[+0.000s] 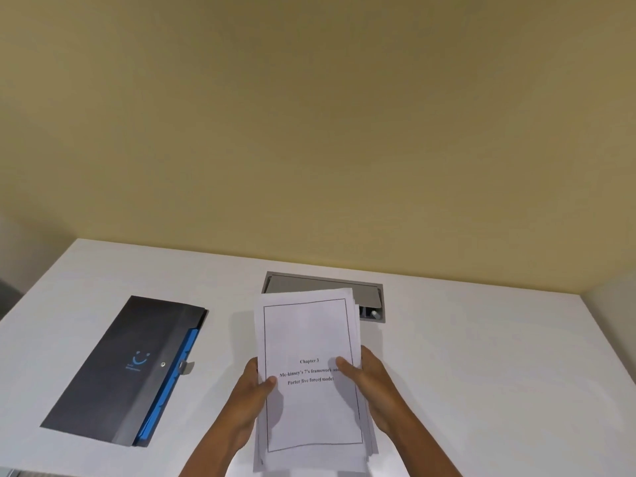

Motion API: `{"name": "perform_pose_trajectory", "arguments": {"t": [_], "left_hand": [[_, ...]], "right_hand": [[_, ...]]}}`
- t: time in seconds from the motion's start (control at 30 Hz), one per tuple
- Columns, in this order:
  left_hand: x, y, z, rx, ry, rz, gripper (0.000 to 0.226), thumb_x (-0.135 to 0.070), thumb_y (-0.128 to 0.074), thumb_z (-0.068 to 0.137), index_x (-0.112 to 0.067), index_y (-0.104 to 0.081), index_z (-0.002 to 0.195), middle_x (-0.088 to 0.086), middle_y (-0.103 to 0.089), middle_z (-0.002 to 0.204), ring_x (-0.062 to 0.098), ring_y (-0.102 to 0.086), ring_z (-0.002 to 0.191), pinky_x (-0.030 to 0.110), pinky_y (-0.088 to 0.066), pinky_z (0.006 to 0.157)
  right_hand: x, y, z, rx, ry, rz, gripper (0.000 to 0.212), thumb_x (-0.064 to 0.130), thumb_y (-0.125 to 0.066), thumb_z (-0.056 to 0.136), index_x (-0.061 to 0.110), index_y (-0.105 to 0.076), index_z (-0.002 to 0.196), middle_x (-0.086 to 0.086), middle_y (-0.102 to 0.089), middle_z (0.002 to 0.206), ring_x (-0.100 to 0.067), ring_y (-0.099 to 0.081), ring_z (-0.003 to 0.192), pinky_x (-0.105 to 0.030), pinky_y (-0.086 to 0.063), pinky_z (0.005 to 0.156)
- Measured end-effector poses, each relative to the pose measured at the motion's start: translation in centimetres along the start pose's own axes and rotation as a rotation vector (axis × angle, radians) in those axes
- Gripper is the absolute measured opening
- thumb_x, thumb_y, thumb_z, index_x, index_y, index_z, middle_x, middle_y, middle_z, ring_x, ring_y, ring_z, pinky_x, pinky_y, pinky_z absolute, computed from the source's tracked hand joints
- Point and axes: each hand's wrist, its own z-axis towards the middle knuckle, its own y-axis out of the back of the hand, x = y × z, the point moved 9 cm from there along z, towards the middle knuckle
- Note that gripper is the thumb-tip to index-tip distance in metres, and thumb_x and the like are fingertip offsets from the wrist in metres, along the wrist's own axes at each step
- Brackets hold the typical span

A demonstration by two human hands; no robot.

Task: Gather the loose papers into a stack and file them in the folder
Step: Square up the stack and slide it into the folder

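Observation:
A stack of white printed papers (308, 335) is held up over the table's middle, its top sheet reading "Chapter 3" inside a thin black border. My left hand (253, 397) grips the stack's left edge, thumb on the front. My right hand (370, 383) grips the right edge, thumb across the printed lines. The sheet edges on the right are slightly uneven. A dark grey folder (124, 370) with a blue inner edge and a small clasp lies closed on the table to the left, apart from the papers.
The white table (481, 356) meets a yellow wall at the back. A grey cable hatch (370, 294) is set into the table behind the papers, partly hidden by them. The table's right edge runs near a wall corner.

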Motion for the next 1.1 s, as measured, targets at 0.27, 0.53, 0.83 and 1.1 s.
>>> {"name": "perform_pose_trajectory", "arguments": {"t": [0.27,0.53,0.83,1.1], "left_hand": [[-4.3,-3.2,0.3,0.002,-0.196,-0.087,0.040,-0.014,-0.052,0.107,-0.050,-0.055,0.126,-0.015,-0.071,0.126,0.008,-0.068,0.117,0.023,-0.058,0.084],[0.1,-4.9,1.5,-0.008,-0.172,0.000,0.046,-0.017,-0.048,0.109,-0.039,-0.041,0.149,-0.010,-0.062,0.141,0.013,-0.055,0.135,0.030,-0.045,0.111],[1.6,-5.2,2.8,-0.078,-0.136,0.077,0.046,-0.025,-0.049,0.108,-0.032,-0.039,0.153,-0.005,-0.058,0.145,0.020,-0.053,0.137,0.045,-0.040,0.120],[1.2,-4.6,2.9,-0.093,-0.145,0.070,0.045,-0.020,-0.048,0.109,-0.034,-0.042,0.150,-0.013,-0.059,0.140,0.014,-0.054,0.131,0.037,-0.041,0.113]], "right_hand": [[2.4,2.6,-1.0,-0.309,0.318,0.065,0.034,0.015,-0.076,0.093,0.045,-0.073,0.109,0.017,-0.080,0.105,-0.001,-0.076,0.093,-0.013,-0.060,0.068],[-2.6,3.7,-0.6,-0.367,0.249,0.084,0.039,0.020,-0.079,0.093,0.048,-0.067,0.118,0.018,-0.078,0.113,-0.001,-0.074,0.103,-0.016,-0.062,0.076],[-5.3,4.1,1.3,-0.378,0.179,0.078,0.030,0.023,-0.080,0.092,0.035,-0.070,0.119,0.016,-0.081,0.109,-0.002,-0.076,0.100,-0.019,-0.060,0.077],[-5.0,4.3,1.9,-0.360,0.180,0.027,0.026,0.023,-0.079,0.093,0.034,-0.071,0.115,0.021,-0.080,0.105,0.003,-0.075,0.096,-0.011,-0.059,0.069]]}}
